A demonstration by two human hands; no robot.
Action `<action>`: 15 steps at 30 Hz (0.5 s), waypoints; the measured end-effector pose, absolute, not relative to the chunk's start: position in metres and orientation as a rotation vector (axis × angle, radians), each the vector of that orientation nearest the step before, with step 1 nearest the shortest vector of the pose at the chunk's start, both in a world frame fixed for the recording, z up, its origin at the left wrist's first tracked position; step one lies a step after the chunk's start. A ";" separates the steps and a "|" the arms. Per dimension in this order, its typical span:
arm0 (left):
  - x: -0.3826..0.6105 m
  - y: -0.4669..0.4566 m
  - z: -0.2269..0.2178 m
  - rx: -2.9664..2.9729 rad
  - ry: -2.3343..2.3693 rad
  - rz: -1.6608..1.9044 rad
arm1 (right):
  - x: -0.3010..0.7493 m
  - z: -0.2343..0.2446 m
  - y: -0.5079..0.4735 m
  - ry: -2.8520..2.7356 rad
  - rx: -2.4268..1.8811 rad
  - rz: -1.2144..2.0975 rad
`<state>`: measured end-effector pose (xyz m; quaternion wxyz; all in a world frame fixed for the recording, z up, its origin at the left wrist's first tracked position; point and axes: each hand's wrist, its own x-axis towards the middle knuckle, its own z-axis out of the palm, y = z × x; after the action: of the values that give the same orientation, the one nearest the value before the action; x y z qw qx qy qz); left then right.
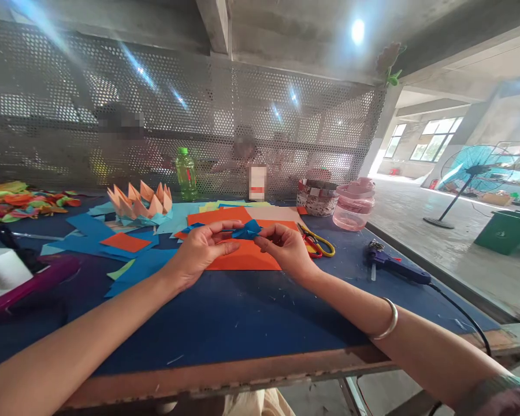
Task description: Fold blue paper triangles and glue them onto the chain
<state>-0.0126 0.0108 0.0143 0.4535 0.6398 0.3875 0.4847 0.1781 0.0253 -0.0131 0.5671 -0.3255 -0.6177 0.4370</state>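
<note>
Between my two hands is a small folded piece of blue paper (247, 230), held a little above the orange sheets (242, 257). My left hand (205, 248) pinches its left side between thumb and fingers. On its right side, the thumb and forefinger of my right hand (286, 245) close on the edge. Scissors (323, 242) with yellow and red handles lie just beyond my right hand. To the left, blue paper sheets (145, 268) overlap, with a small orange piece (127, 242) on top. Behind them stands a ring of pointed peach paper folds (141, 202).
A glue gun (396, 268) with a cord lies at right. Toward the back are a pink plastic jar (354, 205), a round basket (317, 197) and a green bottle (186, 176). A purple tape dispenser (34, 286) sits at left, near a colourful paper pile (30, 202). A perforated screen (190, 115) rises behind.
</note>
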 end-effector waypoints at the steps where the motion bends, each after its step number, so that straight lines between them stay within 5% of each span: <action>1: -0.013 0.011 0.014 1.573 0.960 1.181 | 0.178 -0.013 0.026 -1.446 -0.768 1.023; 15: -0.014 0.015 0.014 1.842 1.240 1.313 | 0.179 -0.011 0.025 -1.391 -0.749 1.142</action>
<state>-0.0142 0.0148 0.0143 0.2772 0.6862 0.4617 0.4890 0.1791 0.0245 -0.0106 0.5613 -0.3181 -0.5905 0.4849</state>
